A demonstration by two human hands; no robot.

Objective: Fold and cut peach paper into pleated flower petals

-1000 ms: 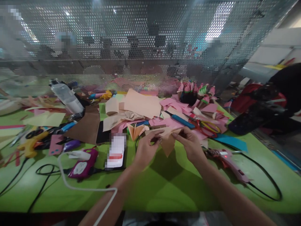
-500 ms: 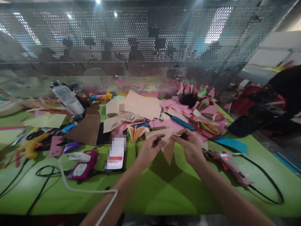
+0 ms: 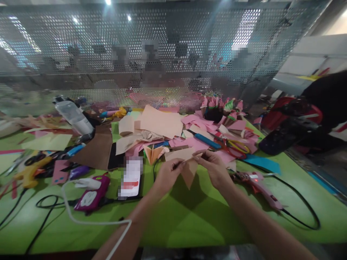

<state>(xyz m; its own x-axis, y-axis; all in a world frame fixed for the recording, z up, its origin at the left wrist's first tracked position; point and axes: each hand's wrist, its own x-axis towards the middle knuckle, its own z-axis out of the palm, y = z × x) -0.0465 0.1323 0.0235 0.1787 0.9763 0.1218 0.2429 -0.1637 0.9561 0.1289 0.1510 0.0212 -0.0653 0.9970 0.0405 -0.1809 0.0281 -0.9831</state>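
Between both hands, a little above the green table (image 3: 187, 225), hangs a folded tan paper (image 3: 189, 175) whose pointed end faces down. My left hand (image 3: 168, 176) pinches its left side between thumb and fingers. On the other side, my right hand (image 3: 213, 168) has thumb and fingertips closed on the upper right edge. A folded orange paper piece (image 3: 153, 154) stands just left of my left hand. To the right of my right hand lies a pink glue gun (image 3: 261, 186) with a small red light on.
Paper scraps (image 3: 162, 121), a blue cutter (image 3: 207, 141) and scissors (image 3: 234, 150) lie behind the hands. At left are a phone (image 3: 131, 178), a purple power strip (image 3: 91, 195), a yellow glue gun (image 3: 29, 173) and a clear bottle (image 3: 74, 115). A perforated metal screen (image 3: 162, 79) closes the back.
The whole view has shifted slightly, so things appear a little further left. Both hands keep their pinch on the folded paper, with the fingertips slightly closer together.
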